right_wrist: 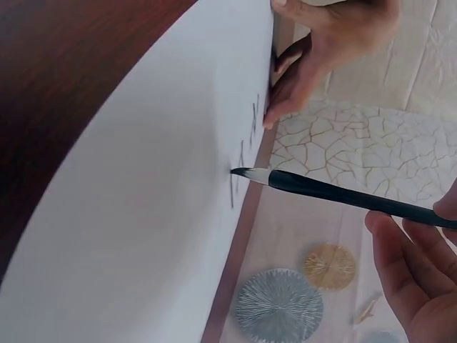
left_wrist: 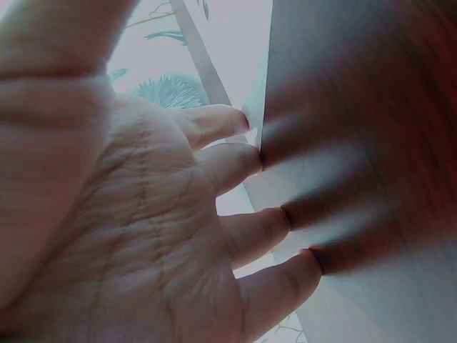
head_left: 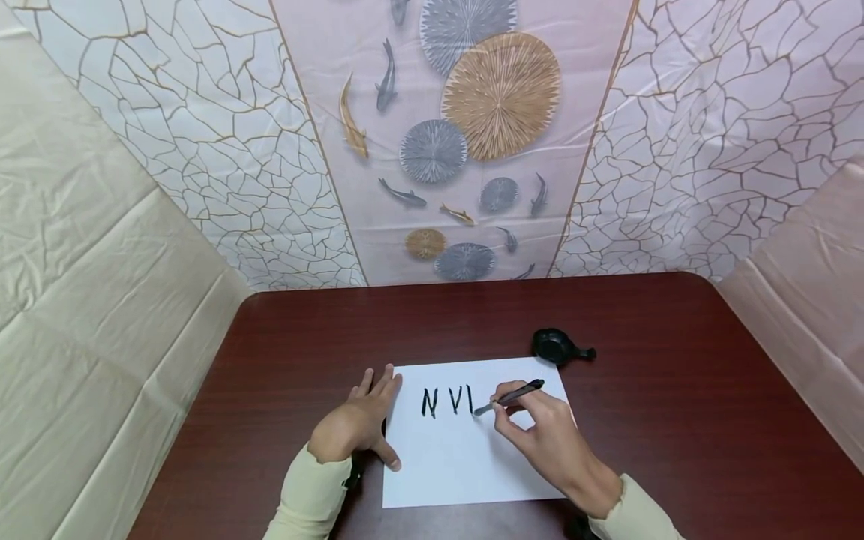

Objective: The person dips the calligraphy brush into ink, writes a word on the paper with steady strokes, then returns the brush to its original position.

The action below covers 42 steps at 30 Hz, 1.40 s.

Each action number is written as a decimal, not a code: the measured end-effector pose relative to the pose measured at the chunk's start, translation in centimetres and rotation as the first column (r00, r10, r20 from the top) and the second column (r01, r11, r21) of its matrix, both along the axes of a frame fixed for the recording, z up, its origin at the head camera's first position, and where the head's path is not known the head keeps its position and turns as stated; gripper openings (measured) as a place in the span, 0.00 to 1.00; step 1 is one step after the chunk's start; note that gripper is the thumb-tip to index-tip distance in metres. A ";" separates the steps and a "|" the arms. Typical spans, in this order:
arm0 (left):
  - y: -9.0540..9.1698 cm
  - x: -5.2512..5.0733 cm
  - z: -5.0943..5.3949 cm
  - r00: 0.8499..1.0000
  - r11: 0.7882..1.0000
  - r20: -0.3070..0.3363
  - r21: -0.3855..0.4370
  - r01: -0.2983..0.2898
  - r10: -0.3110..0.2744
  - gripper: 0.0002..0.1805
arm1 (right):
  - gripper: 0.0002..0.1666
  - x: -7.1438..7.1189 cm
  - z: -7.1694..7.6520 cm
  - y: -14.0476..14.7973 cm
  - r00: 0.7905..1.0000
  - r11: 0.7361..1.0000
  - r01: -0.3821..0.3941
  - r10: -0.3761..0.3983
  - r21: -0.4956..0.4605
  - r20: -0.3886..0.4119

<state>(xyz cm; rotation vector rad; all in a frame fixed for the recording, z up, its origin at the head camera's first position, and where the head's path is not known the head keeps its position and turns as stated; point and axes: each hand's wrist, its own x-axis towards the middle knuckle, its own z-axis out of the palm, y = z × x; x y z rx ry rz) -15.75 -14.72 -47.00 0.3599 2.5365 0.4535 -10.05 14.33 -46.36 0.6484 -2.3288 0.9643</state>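
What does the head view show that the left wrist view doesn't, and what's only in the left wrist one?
Only the head view shows the right hand holding a writing brush, the black letters and the black handled dish. Only the left wrist view shows the palm side of the left hand. Both show that hand and the wooden table.

hands: 2; brush: 1; paper sheet: 1; black dish: 1; table: 1

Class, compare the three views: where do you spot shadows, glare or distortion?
Head: a soft shadow on the paper beside the right hand; left wrist: pale glare on the table, blurred dark streaks running from the left fingers; right wrist: one paper edge bows, probably lens distortion.
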 end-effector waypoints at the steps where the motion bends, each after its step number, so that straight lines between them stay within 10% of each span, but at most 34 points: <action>1: 0.0 0.0 0.0 1.000 1.000 -0.002 -0.002 0.002 -0.002 0.79 | 0.18 0.1 0.2 0.0 1.000 1.000 0.001 -0.001 0.002 -0.003; 13: 0.1 0.1 -0.3 0.999 0.999 0.019 0.007 -0.036 0.036 0.80 | 0.20 -1.6 1.4 2.0 0.993 0.999 0.040 -0.043 -0.028 -0.113; 42: -0.1 -0.3 -0.5 1.000 0.999 -0.001 -0.017 -0.031 0.031 0.81 | 0.19 -2.6 -1.2 2.3 0.999 0.997 0.046 -0.048 -0.062 -0.017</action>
